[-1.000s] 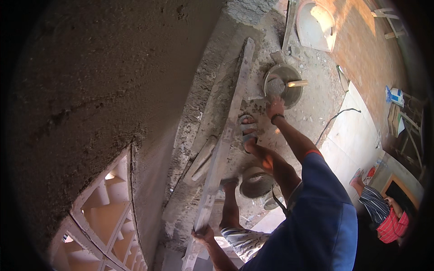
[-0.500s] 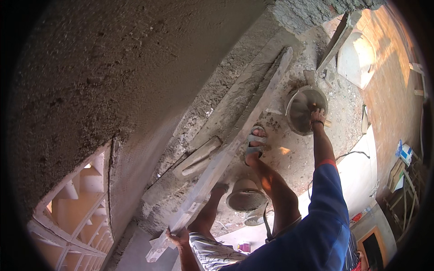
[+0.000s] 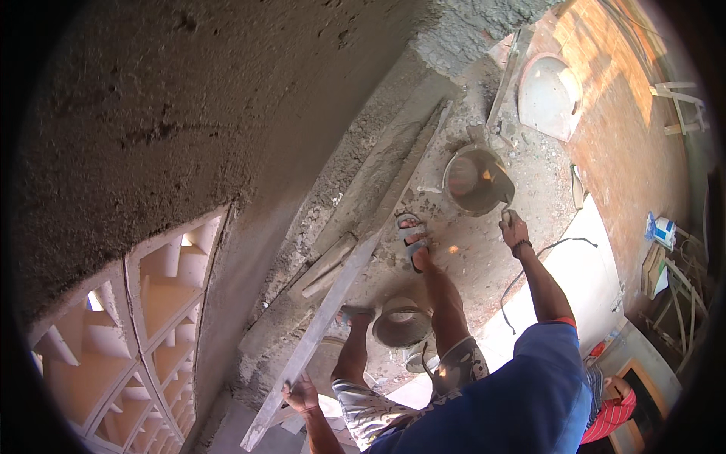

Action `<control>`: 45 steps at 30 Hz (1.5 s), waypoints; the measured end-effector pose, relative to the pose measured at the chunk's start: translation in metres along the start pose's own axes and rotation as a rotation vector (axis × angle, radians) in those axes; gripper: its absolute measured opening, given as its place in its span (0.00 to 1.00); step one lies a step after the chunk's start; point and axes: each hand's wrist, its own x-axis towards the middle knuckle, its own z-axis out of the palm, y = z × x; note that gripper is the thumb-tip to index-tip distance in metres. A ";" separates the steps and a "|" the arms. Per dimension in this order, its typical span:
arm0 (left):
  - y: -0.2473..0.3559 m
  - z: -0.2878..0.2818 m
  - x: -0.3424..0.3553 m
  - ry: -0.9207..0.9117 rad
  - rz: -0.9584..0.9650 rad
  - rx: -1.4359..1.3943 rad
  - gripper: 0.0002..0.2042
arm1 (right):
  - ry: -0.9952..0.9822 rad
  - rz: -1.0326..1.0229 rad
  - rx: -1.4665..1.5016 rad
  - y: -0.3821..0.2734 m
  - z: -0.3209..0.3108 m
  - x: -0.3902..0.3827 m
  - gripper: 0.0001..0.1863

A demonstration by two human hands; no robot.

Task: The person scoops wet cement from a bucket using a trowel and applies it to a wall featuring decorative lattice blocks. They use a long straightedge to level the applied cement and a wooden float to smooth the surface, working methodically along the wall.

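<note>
A long, pale, mortar-smeared straightedge board runs slantwise from the lower left toward the upper middle, along the foot of the wall. My left hand is closed on its near end. In my right hand, the fingers are wrapped round the handle of a trowel. Its grey blade reaches over the near right rim of a round bucket, which has a grey, wet-looking inside. A shorter wooden float or board lies beside the straightedge on the wall side.
A rough plastered wall and a pale lattice opening fill the left. A second bucket stands between my legs. A pale basin and a leaning plank are at the far right. A person in red stripes is at lower right.
My right hand has come back out of the bucket toward me, bringing the trowel into sight. The straightedge has swung slightly. The view has shifted, and the other person shows more.
</note>
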 end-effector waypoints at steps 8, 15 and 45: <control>0.006 0.001 0.023 0.085 0.029 0.071 0.20 | 0.014 -0.164 -0.208 -0.037 -0.005 0.176 0.20; -0.003 -0.002 0.027 0.197 0.080 0.074 0.23 | 0.048 -0.231 -0.493 -0.041 0.034 0.283 0.19; 0.018 0.017 0.042 0.205 0.174 0.156 0.23 | -0.252 -0.751 -0.404 -0.071 0.107 0.260 0.23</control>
